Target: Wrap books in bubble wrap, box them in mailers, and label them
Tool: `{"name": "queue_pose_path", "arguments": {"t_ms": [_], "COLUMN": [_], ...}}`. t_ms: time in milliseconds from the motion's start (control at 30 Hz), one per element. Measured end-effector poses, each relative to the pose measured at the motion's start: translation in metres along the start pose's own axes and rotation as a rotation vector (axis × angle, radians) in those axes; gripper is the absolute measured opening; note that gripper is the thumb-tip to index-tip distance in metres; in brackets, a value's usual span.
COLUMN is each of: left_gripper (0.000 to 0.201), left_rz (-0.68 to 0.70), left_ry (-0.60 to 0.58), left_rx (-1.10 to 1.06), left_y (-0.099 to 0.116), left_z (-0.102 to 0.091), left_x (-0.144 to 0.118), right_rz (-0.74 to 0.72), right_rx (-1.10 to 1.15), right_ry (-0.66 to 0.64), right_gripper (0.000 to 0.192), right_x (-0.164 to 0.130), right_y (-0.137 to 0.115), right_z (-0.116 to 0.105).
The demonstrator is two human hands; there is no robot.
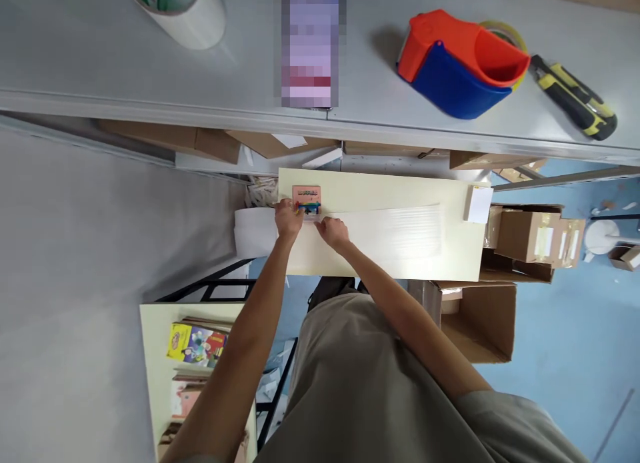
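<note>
A small pink book or flat box (307, 195) with a colourful picture lies near the left end of the cream table (380, 190). A long translucent strip of bubble wrap (410, 233) stretches to the right from its lower edge. My left hand (289, 219) is closed at the pink item's lower left corner, with the fingers on that edge. Close by on the right, my right hand (334, 232) is closed on the strip's left end, just below the item's lower right corner. The fingertips are small and partly hidden.
A grey shelf (250, 70) above holds a tape roll (193, 16), a red-and-blue tape dispenser (457, 66) and a utility knife (575, 96). A white roll (255, 232) stands left of the table. Cardboard boxes (525, 233) are at right; a side table (155, 356) holds books.
</note>
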State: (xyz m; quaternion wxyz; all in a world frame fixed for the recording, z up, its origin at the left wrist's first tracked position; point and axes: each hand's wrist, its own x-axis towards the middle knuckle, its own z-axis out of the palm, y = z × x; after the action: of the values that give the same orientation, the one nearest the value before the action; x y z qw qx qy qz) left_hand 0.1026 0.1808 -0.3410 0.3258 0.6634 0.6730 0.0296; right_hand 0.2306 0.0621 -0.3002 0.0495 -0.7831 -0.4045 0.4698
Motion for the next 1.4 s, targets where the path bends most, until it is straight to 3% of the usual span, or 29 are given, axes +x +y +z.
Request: {"name": "queue_pose_path", "arguments": {"t_ms": [167, 333, 400, 500, 600, 667, 733, 833, 933, 1000, 1033, 1100, 1200, 1400], "left_gripper": [0.049, 0.031, 0.026, 0.024, 0.018, 0.020, 0.027, 0.040, 0.054, 0.056, 0.054, 0.046, 0.035, 0.026], "left_rz": [-0.028, -0.099, -0.044, 0.123, 0.265, 0.300, 0.275, 0.138, -0.040, -0.138, -0.175, -0.207, -0.146, -0.031], "left_ry": [-0.020, -0.105, -0.141, -0.060, 0.045, 0.073, 0.059, -0.113, -0.421, -0.575, -0.597, -0.532, -0.333, -0.205], "left_rx": [-0.003, 0.023, 0.037, 0.004, -0.054, -0.109, -0.214, -0.498, -0.775, -0.843, -0.837, -0.722, -0.459, -0.261], "left_y": [-0.003, 0.003, 0.010, 0.022, 0.034, 0.041, 0.049, 0.068, 0.098, 0.121, 0.130, 0.144, 0.149, 0.140], "left_z": [0.005, 0.002, -0.002, -0.013, -0.029, -0.037, -0.033, 0.007, 0.080, 0.133, 0.156, 0.193, 0.219, 0.217], "left_x": [0.008, 0.017, 0.022, 0.024, 0.009, -0.012, -0.042, -0.099, -0.155, -0.184, -0.195, -0.208, -0.214, -0.211], "right_rz": [0.212, 0.269, 0.257, 0.168, 0.063, 0.007, -0.009, 0.073, 0.179, 0.172, 0.151, 0.106, 0.065, 0.022], "right_rx": [0.056, 0.078, 0.060, 0.032, 0.045, 0.073, 0.082, 0.084, 0.128, 0.156, 0.168, 0.190, 0.222, 0.289], "right_ry": [0.032, 0.035, 0.024, 0.001, 0.090, 0.254, 0.456, 0.638, 0.639, 0.604, 0.592, 0.581, 0.572, 0.577], "right_gripper": [0.052, 0.054, 0.053, 0.051, 0.039, 0.030, 0.027, 0.027, 0.026, 0.024, 0.024, 0.023, 0.022, 0.024], "right_x": [0.013, 0.014, 0.015, 0.009, -0.013, -0.033, -0.053, -0.079, -0.093, -0.097, -0.097, -0.095, -0.090, -0.087], "right_y": [-0.006, -0.007, -0.007, 0.007, 0.052, 0.102, 0.163, 0.256, 0.325, 0.353, 0.362, 0.373, 0.380, 0.385], "right_z": [0.021, 0.029, 0.030, 0.028, 0.014, -0.004, -0.027, -0.058, -0.074, -0.075, -0.074, -0.071, -0.067, -0.066]}}
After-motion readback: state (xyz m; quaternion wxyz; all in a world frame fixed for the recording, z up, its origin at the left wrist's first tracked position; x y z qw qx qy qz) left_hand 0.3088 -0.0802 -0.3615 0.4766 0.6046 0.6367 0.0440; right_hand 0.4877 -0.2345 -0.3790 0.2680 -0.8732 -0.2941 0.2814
